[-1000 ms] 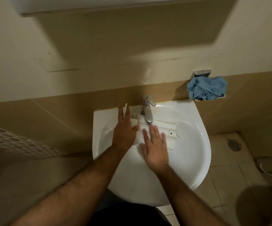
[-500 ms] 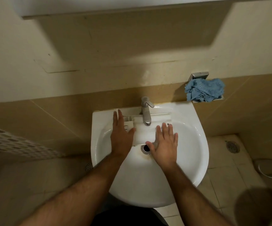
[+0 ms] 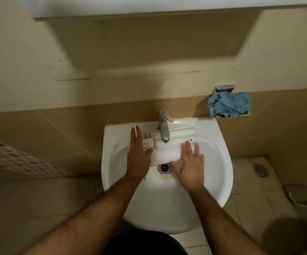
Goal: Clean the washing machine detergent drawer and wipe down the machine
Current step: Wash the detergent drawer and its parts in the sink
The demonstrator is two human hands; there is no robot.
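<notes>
Bathroom. Upper wall (image 3: 38,61) cream, lower wall (image 3: 47,135) tan tile with diagonal grout lines. White cabinet or shelf (image 3: 167,8) overhead casts a broad shadow on the wall. Metal holder (image 3: 223,88) fixed to wall, right. Floor (image 3: 244,173) pale beige tile; round drain (image 3: 261,169) right, second drain (image 3: 98,189) left. White perforated basket (image 3: 20,161) at left edge. Possibly a toilet rim (image 3: 305,196) far right, dim.
</notes>
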